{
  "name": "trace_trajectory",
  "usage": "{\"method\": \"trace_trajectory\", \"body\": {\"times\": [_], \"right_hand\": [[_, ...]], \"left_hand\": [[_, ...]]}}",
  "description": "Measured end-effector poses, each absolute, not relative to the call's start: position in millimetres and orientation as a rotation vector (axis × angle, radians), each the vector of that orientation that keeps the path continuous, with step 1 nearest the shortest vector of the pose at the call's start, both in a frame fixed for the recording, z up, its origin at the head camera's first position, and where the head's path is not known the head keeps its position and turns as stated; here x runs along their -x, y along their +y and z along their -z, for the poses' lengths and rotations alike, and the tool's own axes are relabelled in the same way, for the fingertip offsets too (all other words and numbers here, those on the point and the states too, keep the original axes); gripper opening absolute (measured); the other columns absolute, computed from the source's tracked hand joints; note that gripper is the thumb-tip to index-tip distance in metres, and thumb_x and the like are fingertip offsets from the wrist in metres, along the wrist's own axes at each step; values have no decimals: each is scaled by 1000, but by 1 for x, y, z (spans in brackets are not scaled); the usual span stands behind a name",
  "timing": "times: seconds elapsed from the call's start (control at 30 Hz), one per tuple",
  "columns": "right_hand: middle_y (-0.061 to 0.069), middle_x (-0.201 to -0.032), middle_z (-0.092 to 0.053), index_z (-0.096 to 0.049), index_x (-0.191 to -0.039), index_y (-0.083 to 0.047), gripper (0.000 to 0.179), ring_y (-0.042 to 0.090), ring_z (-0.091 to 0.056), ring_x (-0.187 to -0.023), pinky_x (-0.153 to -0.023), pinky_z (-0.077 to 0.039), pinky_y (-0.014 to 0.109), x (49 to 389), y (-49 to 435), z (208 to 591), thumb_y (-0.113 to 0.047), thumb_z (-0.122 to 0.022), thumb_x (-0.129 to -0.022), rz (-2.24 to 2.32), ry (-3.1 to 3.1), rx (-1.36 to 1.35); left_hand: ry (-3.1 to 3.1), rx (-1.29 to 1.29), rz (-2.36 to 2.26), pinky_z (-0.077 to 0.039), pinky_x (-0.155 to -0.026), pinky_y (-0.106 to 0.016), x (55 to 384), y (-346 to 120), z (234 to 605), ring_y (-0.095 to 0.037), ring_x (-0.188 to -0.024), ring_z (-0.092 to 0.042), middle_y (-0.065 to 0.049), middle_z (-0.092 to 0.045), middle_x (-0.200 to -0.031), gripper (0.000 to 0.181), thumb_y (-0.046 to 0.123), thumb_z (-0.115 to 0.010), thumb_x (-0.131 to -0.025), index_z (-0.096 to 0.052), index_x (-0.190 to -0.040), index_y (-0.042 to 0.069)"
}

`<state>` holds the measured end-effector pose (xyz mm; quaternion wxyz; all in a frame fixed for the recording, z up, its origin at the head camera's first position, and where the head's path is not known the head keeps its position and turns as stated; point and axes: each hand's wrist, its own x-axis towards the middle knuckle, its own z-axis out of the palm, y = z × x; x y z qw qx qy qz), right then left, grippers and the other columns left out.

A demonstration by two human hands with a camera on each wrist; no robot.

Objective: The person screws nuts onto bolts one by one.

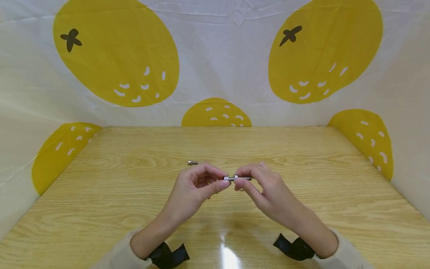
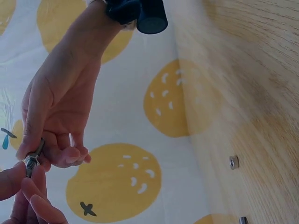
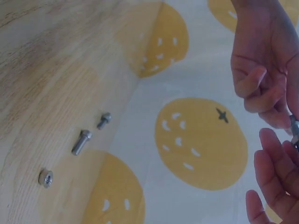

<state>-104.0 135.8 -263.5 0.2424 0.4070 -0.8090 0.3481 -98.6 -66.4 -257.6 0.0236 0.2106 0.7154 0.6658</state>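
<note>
A silver bolt lies sideways between both hands, held up over the table. By its cylindrical head, the left hand pinches it between thumb and fingers. Around the shank sits a nut, which the right hand grips with thumb and index finger. The shank's plain-looking end pokes out past the nut, partly behind the right fingers. In the left wrist view, screw thread shows between the bolt's head and the nut. The right wrist view catches only a bit of the held bolt at its edge.
On the wooden table lie a small bolt, a longer bolt and a loose nut. White cloth with yellow fruit prints walls off the back and sides. Black straps circle both wrists.
</note>
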Motion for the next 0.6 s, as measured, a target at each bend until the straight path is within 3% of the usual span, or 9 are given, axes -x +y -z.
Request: {"method": "trace_trajectory", "body": {"times": [0.17,0.27,0.4,0.6], "right_hand": [[-13,-81,-61,-61,-90,-16,15,6,-50,-83,-72,-43,25,101,135,263,-20,-49,-97,-942,-2329,-1022],[-12,-92,-61,-61,-105,-16,17,7,-51,-90,-75,-45,27,99,137,261,-27,-57,-93,-944,-2410,-976],[-7,-101,-60,-53,-120,-13,41,9,-52,-95,-78,-47,28,100,140,260,-23,-69,-84,-935,-2346,-1026],[-4,-100,-61,-56,-111,-9,27,11,-53,-92,-80,-46,25,104,139,260,-16,-65,-87,-897,-2200,-1132]], "left_hand": [[2205,-690,-2073,-51,-62,-23,98,-65,258,-14,-73,-62,-10,-66,-94,16,15,-70,-83,-66,-96,5],[2214,-668,-2065,-50,-62,-22,98,-65,258,-14,-72,-61,-10,-66,-94,16,15,-70,-83,-66,-96,6],[2228,-650,-2061,-47,-56,-22,100,-67,258,-12,-67,-57,-9,-66,-92,16,15,-69,-84,-66,-97,6],[2204,-644,-2078,-45,-54,-21,101,-68,258,-10,-65,-56,-10,-67,-92,16,15,-69,-84,-67,-97,6]]}}
